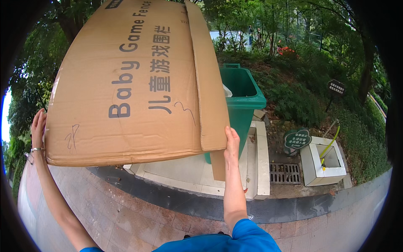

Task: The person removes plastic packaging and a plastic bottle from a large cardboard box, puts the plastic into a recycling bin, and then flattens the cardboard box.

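Observation:
A large brown cardboard box [132,94], printed with writing and marked with pen strokes, is held up in front of me and fills the upper left. My left hand [38,127] grips its left edge, the fingers partly hidden at the side. On the right edge, near the lower corner, my right hand [232,142] is closed with the thumb on the front face. One long flap [211,94] runs down the box's right side. Behind it stands an open green plastic wheelie bin [245,104], partly covered by the box, with something white [227,91] inside.
The bin stands on a low white-tiled platform [263,160] with a raised edge. To the right are a drain grate [285,173], a green sign [297,138] and a white tiled basin [324,176] with a yellow-green hose [330,143]. Stone paving [141,214] lies before me; shrubs [299,104] rise behind.

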The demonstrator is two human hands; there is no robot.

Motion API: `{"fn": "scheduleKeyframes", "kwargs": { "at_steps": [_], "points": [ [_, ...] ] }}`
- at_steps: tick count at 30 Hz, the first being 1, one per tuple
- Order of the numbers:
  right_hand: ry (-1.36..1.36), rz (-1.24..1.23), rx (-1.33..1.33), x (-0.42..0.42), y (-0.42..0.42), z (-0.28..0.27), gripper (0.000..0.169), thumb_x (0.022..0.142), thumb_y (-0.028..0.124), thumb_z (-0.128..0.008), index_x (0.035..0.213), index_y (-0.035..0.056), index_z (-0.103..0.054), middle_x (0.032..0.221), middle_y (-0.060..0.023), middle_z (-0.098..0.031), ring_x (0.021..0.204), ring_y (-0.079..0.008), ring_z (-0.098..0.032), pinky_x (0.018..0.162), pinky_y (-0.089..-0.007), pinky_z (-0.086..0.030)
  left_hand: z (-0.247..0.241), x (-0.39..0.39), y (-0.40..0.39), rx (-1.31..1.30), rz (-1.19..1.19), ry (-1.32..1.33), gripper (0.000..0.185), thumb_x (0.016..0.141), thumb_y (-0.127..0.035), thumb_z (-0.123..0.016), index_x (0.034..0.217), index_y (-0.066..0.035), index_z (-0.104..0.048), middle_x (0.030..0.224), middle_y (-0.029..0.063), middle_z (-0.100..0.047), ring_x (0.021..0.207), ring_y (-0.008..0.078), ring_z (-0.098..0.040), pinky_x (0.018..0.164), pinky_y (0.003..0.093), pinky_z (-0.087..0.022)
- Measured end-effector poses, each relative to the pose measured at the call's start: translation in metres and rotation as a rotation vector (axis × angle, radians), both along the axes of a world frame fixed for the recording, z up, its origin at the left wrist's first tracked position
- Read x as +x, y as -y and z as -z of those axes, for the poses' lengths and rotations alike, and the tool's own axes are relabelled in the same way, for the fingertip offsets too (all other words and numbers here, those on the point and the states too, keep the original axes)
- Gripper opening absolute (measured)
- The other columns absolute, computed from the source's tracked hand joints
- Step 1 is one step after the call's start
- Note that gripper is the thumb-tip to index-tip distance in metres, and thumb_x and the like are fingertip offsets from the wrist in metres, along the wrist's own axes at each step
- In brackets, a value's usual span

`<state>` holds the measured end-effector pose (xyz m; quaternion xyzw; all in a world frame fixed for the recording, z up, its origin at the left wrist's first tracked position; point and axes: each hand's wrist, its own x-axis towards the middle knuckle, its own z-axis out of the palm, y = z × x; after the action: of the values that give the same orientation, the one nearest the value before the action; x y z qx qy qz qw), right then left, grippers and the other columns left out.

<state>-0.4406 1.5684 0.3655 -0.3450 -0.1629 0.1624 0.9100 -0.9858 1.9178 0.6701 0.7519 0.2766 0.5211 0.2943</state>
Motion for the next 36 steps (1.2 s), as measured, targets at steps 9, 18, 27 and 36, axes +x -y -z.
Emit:
{"fn": "scheduleKeyframes", "kwargs": {
  "at_steps": [9, 18, 27, 36],
  "points": [
    [-0.325, -0.207, 0.21, -0.046, -0.028, -0.007, 0.043, 0.081, 0.032, -0.06, 0.109, 0.0018, -0.046, 0.104, -0.0061, -0.054, 0.096, -0.0139, -0.05, 0.082, -0.0275, -0.041, -0.042, 0.165, 0.105, 0.233, -0.16, -0.058, 0.057, 0.086, -0.05, -0.039, 0.13, -0.015, -0.034, 0.127, 0.008, -0.042, 0.117, 0.0216, -0.041, 0.095, 0.0379, -0.034],
    [-0.484, -0.32, 0.458, -0.026, -0.068, -0.033, 0.039, 0.085, 0.03, -0.053, 0.112, 0.0041, -0.044, 0.11, -0.0054, -0.052, 0.103, -0.0171, -0.049, 0.087, -0.0317, -0.041, 0.229, 0.254, 0.159, -0.728, 0.146, -0.016, 0.061, 0.084, -0.053, -0.042, 0.12, -0.003, -0.037, 0.103, 0.0101, -0.052, 0.088, 0.0176, -0.055, 0.07, 0.0315, -0.048],
    [-0.451, -0.39, 0.449, -0.008, -0.049, -0.017, 0.048, 0.083, 0.034, -0.055, 0.12, 0.0054, -0.043, 0.124, -0.0045, -0.045, 0.116, -0.0176, -0.039, 0.097, -0.0333, -0.031, 0.267, 0.353, 0.216, -0.902, 0.49, 0.13, 0.071, 0.081, -0.058, -0.042, 0.121, 0.001, -0.033, 0.114, 0.0136, -0.042, 0.096, 0.0224, -0.053, 0.08, 0.0357, -0.044],
    [-0.334, -0.386, 0.288, -0.016, -0.036, 0.062, 0.051, 0.083, 0.036, -0.054, 0.123, 0.0073, -0.041, 0.127, -0.003, -0.042, 0.117, -0.0171, -0.038, 0.098, -0.0337, -0.031, 0.303, 0.366, 0.218, -0.786, 0.329, 0.019, 0.071, 0.081, -0.059, -0.041, 0.124, -0.004, -0.034, 0.115, 0.0101, -0.045, 0.103, 0.0165, -0.043, 0.087, 0.0372, -0.033]
  ]
}}
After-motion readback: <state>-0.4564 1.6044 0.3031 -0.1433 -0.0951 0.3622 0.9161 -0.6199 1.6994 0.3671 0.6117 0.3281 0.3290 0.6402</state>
